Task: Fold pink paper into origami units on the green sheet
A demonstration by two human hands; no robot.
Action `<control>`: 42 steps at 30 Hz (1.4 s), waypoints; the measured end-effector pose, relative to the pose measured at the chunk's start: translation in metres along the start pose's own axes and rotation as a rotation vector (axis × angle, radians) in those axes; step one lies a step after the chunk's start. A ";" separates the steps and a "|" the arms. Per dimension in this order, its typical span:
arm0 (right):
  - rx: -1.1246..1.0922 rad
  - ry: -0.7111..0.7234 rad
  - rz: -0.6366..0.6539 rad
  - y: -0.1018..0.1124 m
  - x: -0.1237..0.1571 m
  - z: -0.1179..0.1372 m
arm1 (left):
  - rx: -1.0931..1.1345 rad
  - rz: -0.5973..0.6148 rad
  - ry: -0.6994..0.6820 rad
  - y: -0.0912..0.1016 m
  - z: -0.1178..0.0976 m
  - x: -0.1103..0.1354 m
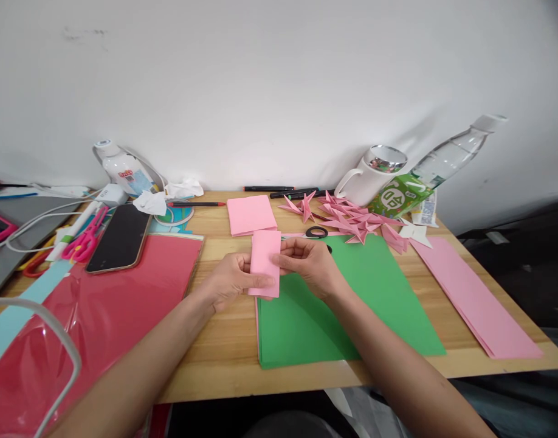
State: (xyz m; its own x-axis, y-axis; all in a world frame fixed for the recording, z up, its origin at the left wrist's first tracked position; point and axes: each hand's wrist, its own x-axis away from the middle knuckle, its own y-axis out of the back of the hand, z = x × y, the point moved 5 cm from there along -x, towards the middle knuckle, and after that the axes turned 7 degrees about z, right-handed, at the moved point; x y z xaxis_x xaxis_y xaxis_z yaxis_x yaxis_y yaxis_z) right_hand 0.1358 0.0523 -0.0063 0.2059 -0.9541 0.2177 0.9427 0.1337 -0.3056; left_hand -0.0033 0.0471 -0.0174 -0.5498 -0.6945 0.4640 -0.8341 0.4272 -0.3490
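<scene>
A small pink paper rectangle is held upright over the wooden table, between both hands. My left hand pinches its lower left edge with thumb on the front. My right hand grips its right edge with fingers curled. Just below lies a stack of green sheets. Behind the hands sits a stack of pink paper pieces. Black scissors lie beside my right hand. A heap of folded pink paper shapes spreads at the back right.
A red sheet pack and a phone lie to the left, with pink scissors and cables. Long pink strips run along the right edge. A white mug, a green carton, bottles and pens stand by the wall.
</scene>
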 end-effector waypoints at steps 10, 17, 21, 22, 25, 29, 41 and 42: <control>0.020 -0.011 0.015 0.001 0.000 -0.001 | -0.061 -0.014 -0.029 0.003 0.002 -0.002; 0.027 -0.013 0.022 0.001 0.000 -0.001 | -0.081 -0.009 -0.040 0.003 0.003 -0.002; 0.027 -0.016 0.019 0.001 -0.001 -0.001 | -0.082 -0.001 -0.047 0.003 0.004 -0.003; 0.029 -0.016 0.018 0.001 -0.001 -0.001 | -0.083 0.001 -0.049 0.003 0.004 -0.003; 0.037 -0.012 0.021 0.001 -0.001 -0.001 | -0.090 -0.004 -0.051 0.003 0.004 -0.003; 0.036 -0.006 0.033 0.002 -0.001 -0.002 | -0.102 -0.007 -0.048 0.004 0.004 -0.003; 0.064 0.043 0.070 -0.003 0.001 0.003 | -0.204 -0.051 -0.249 0.010 -0.006 -0.002; 0.064 0.050 0.076 -0.003 0.001 0.004 | -0.201 -0.060 -0.262 0.011 -0.006 -0.002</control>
State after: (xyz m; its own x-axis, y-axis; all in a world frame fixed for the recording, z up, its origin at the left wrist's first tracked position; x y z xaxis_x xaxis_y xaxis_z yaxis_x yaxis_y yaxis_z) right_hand 0.1339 0.0519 -0.0017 0.2655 -0.9524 0.1496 0.9401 0.2214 -0.2590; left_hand -0.0116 0.0564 -0.0169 -0.4914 -0.8358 0.2450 -0.8709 0.4688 -0.1477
